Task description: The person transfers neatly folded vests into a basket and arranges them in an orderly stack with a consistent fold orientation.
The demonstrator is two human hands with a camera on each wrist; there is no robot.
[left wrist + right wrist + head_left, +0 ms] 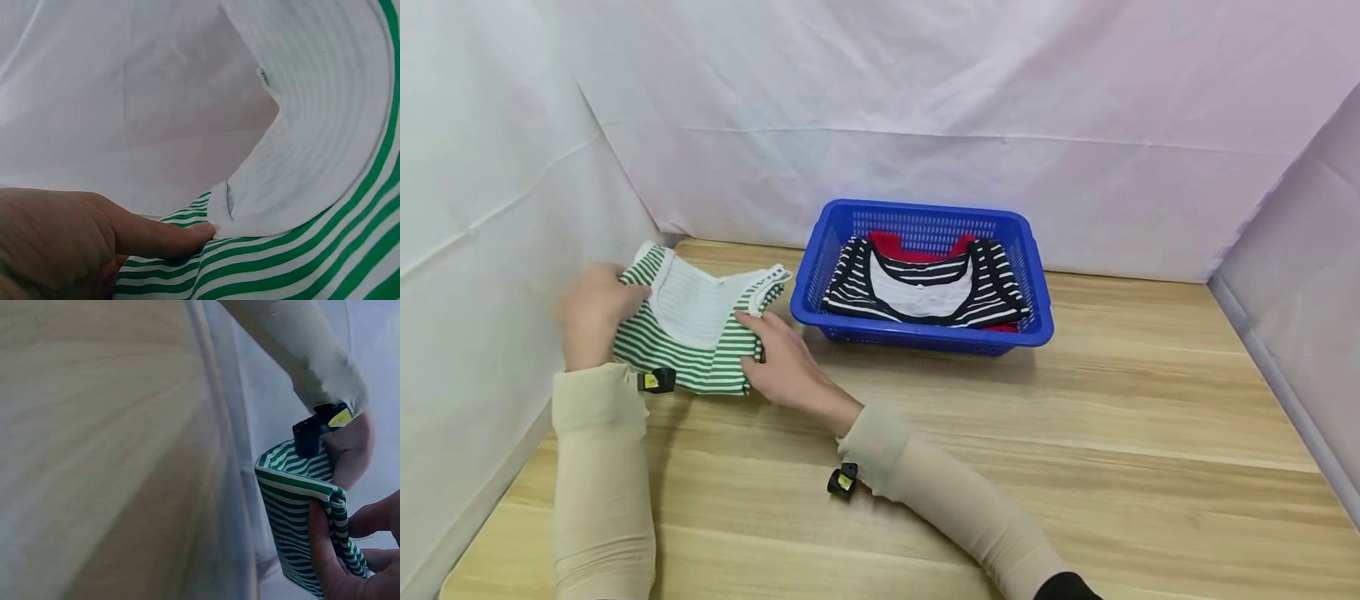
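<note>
A folded green-and-white striped tank top [700,354] with a white inner neckline is held up between both hands, at the left end of the table. My left hand [597,310], slightly blurred in the head view, pinches its left side; in the left wrist view the thumb [187,237] presses on the stripes beside the white neck trim. The right hand [786,358] grips the opposite side, and the right wrist view shows its fingers [320,540] on both faces of the folded layers.
Right of the shirt stands a blue plastic basket [917,333] holding a folded black-and-white striped top [1000,287] over red cloth [887,243]. White curtain walls [925,75] border the wooden table [1112,467] at the back and both sides.
</note>
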